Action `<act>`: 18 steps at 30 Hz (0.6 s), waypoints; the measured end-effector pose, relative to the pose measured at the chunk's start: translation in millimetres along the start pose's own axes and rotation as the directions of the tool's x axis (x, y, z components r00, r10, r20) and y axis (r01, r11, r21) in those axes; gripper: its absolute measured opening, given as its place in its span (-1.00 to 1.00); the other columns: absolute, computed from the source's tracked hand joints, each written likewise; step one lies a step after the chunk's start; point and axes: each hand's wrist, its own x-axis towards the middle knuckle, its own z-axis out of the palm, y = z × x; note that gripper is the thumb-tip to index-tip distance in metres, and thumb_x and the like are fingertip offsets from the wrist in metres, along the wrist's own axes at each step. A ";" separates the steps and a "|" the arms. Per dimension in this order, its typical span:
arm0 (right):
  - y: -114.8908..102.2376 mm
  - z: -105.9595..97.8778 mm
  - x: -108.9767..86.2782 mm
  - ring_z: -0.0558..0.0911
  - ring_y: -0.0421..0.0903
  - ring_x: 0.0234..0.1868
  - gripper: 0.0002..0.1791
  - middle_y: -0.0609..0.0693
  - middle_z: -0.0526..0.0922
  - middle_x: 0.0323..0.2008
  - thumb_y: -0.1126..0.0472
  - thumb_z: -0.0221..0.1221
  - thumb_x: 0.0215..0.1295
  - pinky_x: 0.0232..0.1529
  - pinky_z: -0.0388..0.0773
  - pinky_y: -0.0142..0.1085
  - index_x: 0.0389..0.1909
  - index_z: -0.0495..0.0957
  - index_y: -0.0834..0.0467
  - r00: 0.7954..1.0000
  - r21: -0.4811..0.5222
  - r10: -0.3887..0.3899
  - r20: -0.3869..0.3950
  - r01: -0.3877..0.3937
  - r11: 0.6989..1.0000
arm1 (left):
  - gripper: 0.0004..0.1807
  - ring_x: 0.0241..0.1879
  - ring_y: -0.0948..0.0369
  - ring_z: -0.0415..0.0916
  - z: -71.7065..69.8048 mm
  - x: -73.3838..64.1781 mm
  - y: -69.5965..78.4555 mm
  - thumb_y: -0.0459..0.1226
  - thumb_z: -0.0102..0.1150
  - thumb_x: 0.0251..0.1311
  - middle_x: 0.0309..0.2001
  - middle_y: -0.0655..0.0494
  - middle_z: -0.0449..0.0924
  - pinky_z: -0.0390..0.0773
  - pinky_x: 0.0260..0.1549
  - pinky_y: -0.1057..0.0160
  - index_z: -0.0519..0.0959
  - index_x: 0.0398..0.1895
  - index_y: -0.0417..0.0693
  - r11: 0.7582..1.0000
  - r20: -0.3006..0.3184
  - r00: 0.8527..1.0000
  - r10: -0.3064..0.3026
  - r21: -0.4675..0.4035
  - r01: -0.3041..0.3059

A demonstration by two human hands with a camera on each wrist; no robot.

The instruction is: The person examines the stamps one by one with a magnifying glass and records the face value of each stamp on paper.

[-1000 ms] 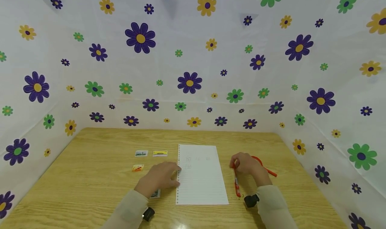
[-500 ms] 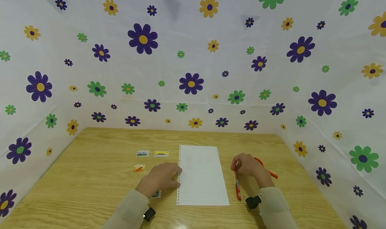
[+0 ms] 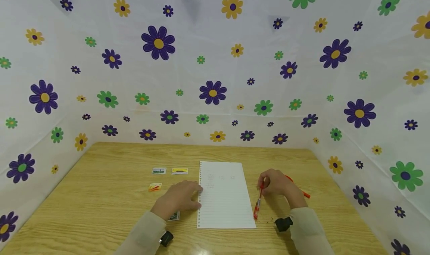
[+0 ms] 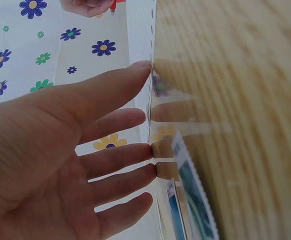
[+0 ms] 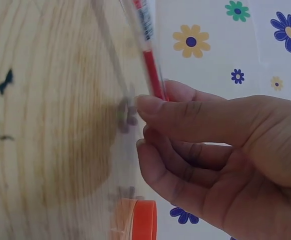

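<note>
My left hand (image 3: 179, 199) rests flat-fingered at the left, punched edge of a lined sheet of paper (image 3: 226, 206); faint pencil-like numbers stand near its top. In the left wrist view the fingers (image 4: 120, 157) are spread and extended, holding nothing. To the right of the sheet, my right hand (image 3: 275, 184) pinches one end of a red pen (image 3: 258, 201) between thumb and fingers. The pen's other end slants toward me, right by the sheet's right edge. In the right wrist view the pen has a clear barrel with a printed label (image 5: 144, 20).
Stamp-like pictures lie left of the sheet: a grey-green one (image 3: 159, 170), a yellow one (image 3: 179, 171), an orange one (image 3: 155, 187), and another (image 3: 174, 216) partly under my left hand. A red curved thing with a straight handle (image 3: 305, 194) lies behind my right hand. Small crumbs (image 3: 270, 220) sit nearby.
The pen's near end has swung left toward the sheet's edge, turned by my right hand. My left hand stays at the sheet's left edge.
</note>
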 end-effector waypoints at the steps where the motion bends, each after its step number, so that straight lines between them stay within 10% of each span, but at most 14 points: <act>1: -0.5 -0.6 -0.1 0.56 -0.08 -0.34 -0.77 0.01 0.68 -0.38 0.49 0.44 0.07 -0.24 0.62 -0.24 -0.35 0.66 0.17 1.000 0.001 0.000 0.000 0.000 1.000 | -0.45 0.30 -0.13 0.53 0.2 0.2 -0.2 -0.13 0.53 0.12 0.27 -0.05 0.64 0.53 0.24 -0.24 0.66 0.18 -0.07 1.000 0.000 1.000 0.000 0.001 0.000; 18: -10.6 -8.6 -1.7 0.52 -0.15 -0.46 -0.93 0.04 0.64 -0.49 0.40 0.23 0.40 -0.39 0.52 -0.36 -0.20 0.53 0.24 0.982 0.074 -0.188 0.008 0.187 0.980 | -0.45 0.31 -0.12 0.53 2.0 1.4 -2.6 -0.12 0.53 0.13 0.28 -0.05 0.63 0.53 0.25 -0.22 0.65 0.19 -0.06 1.000 0.003 1.000 0.001 -0.001 -0.001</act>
